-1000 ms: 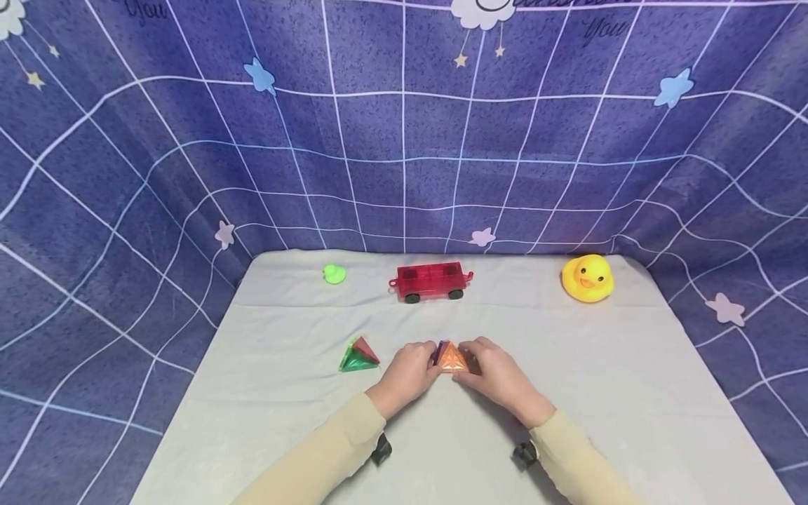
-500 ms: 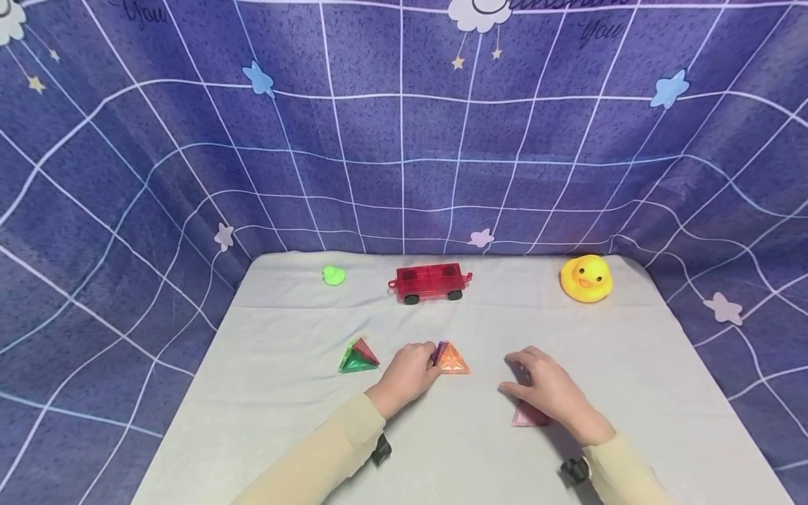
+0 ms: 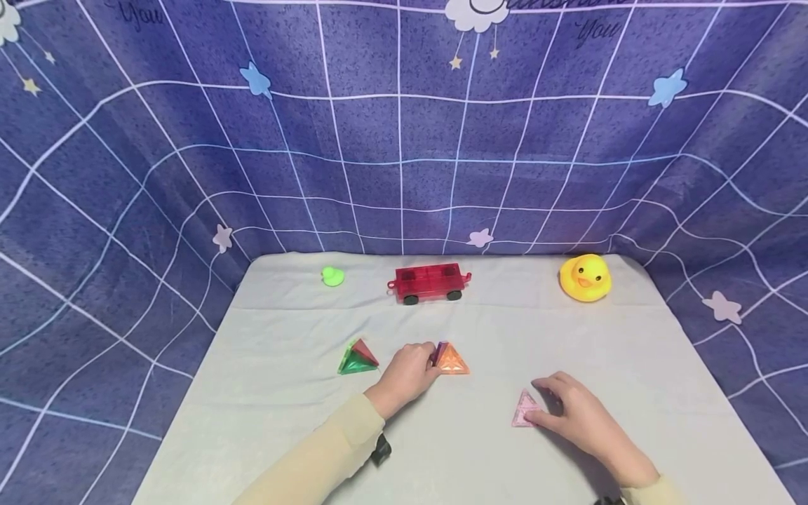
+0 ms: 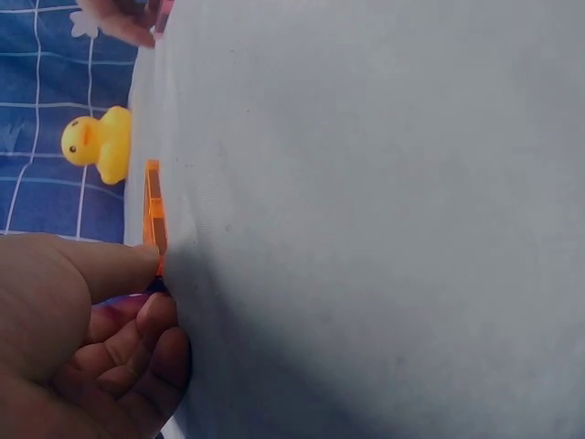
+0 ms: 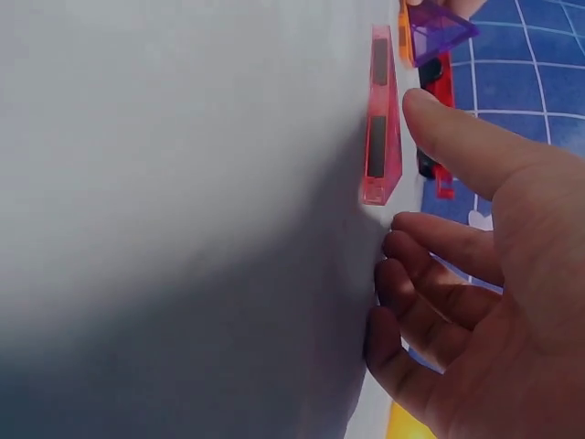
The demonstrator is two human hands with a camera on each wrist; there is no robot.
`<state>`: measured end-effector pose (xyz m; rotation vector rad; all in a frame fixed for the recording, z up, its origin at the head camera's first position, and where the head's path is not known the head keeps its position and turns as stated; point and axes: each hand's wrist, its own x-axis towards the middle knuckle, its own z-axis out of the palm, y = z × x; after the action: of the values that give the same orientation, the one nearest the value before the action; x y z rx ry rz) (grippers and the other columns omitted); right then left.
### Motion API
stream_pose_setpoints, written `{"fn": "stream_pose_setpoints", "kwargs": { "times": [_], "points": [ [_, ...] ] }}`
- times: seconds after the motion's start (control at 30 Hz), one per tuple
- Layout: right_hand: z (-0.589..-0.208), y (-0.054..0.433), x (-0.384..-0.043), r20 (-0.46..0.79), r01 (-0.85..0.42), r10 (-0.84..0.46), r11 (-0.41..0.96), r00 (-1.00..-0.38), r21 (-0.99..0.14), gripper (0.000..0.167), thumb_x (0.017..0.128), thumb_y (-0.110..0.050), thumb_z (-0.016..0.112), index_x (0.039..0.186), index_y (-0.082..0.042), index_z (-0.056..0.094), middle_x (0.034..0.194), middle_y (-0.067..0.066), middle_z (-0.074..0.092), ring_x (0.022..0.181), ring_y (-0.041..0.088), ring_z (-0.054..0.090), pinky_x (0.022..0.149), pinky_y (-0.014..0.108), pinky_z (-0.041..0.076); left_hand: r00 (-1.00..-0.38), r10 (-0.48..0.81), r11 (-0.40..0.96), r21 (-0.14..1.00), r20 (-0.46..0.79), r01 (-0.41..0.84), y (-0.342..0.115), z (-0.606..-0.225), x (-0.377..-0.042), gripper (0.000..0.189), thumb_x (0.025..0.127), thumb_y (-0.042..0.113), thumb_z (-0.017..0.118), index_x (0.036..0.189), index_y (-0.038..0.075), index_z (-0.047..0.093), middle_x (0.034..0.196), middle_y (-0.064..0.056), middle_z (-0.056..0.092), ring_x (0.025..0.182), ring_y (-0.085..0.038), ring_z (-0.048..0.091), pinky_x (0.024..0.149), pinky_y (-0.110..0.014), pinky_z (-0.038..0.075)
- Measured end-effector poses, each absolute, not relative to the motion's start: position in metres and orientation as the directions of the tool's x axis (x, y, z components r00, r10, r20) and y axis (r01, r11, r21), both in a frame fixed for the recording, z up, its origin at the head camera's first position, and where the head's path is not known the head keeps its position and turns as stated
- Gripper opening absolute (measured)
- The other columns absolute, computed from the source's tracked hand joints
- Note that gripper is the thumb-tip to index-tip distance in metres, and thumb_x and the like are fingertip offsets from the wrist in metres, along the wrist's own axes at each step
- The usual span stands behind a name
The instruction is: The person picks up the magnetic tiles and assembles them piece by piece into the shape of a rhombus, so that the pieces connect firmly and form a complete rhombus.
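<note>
My left hand [image 3: 407, 372] pinches a purple triangular magnetic tile [image 5: 437, 35] between thumb and fingers. Against it an orange triangular tile [image 3: 452, 360] leans; its edge shows beside the thumb in the left wrist view. My right hand [image 3: 577, 414] is spread beside a pink triangular magnetic tile [image 3: 524, 410] lying on the table. The thumb reaches over that tile's right side in the head view, while the other fingers stay apart from it. Dark strips show in the pink tile's edge in the right wrist view. Left of my left hand stands a small pyramid of green and red tiles [image 3: 358, 358].
A red wheeled toy wagon base [image 3: 431, 282] stands at the back middle of the white-covered table [image 3: 284, 421]. To its left sits a small green duck [image 3: 332, 276], and a larger yellow duck [image 3: 586, 278] is at the back right. Blue patterned cloth [image 3: 404, 140] hangs behind and at the sides.
My right hand has let go of the orange tile and moved right and nearer to me, to the pink tile. My left hand has stayed in place at the purple tile.
</note>
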<state>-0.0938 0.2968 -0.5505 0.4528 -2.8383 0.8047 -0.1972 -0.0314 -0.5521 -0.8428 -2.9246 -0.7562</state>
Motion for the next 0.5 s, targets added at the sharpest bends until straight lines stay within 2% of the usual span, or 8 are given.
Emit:
{"fn": "stream_pose_setpoints", "kwargs": {
  "times": [0.23,0.4,0.5],
  "points": [
    [-0.555,0.298,-0.076,0.250,-0.336,-0.242,0.813,-0.938,-0.475,0.058,0.072,-0.037,0.096,0.116,-0.005,0.075,0.100,-0.009,0.066,0.088,0.007,0.060,0.078,0.037,0.055,-0.855,0.499,0.745,0.433,0.143,0.507,-0.031,-0.553,-0.197,0.024,0.088,0.013,0.082,0.081,0.011,0.059,0.064,0.007,0.047,0.060,-0.010,0.046,0.057,-0.028,0.041],
    [-0.556,0.296,-0.072,0.236,-0.319,-0.231,0.822,-0.944,-0.472,0.050,0.074,-0.029,0.095,0.115,-0.008,0.075,0.103,-0.010,0.068,0.094,0.009,0.065,0.083,0.039,0.056,-0.858,0.492,0.744,0.441,0.146,0.502,-0.031,-0.553,-0.196,0.025,0.088,0.012,0.082,0.081,0.011,0.058,0.063,0.007,0.047,0.060,-0.010,0.046,0.057,-0.029,0.040],
    [-0.557,0.294,-0.071,0.252,-0.331,-0.234,0.815,-0.939,-0.476,0.045,0.075,-0.023,0.095,0.113,-0.009,0.076,0.102,-0.011,0.068,0.093,0.008,0.066,0.082,0.038,0.056,-0.857,0.494,0.743,0.440,0.147,0.503,-0.030,-0.552,-0.196,0.025,0.088,0.012,0.082,0.081,0.011,0.059,0.063,0.006,0.047,0.060,-0.010,0.046,0.057,-0.029,0.041]
  ]
}}
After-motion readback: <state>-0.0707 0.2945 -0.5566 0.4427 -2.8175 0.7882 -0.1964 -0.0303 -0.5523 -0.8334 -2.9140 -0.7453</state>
